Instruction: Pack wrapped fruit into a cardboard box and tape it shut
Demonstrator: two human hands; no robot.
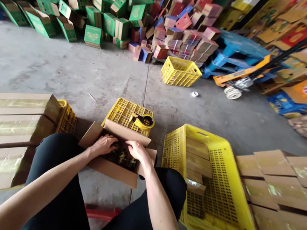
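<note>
An open cardboard box [113, 176] sits between my knees with its flaps folded outward. Inside are several small dark pieces with yellowish patches [122, 158]; their kind is not clear. My left hand [104, 144] reaches over the box's left side, fingers apart and tips down at the contents. From the right, my right hand [138, 152] reaches in, its fingers stretched toward the far inner wall and the contents. Both hands look open, with nothing visibly gripped. Just beyond the box, a yellow tape dispenser [148, 122] lies on an upturned yellow crate [125, 111].
Taped cartons [6, 124] stand at my left. On my right, a large yellow crate [223, 144] holds small cardboard boxes [197, 157], with more cartons [282, 190] beyond it. Farther off are another yellow crate [180, 73], a pallet jack [242, 72], blue pallets [237, 47] and heaped green boxes [93, 36].
</note>
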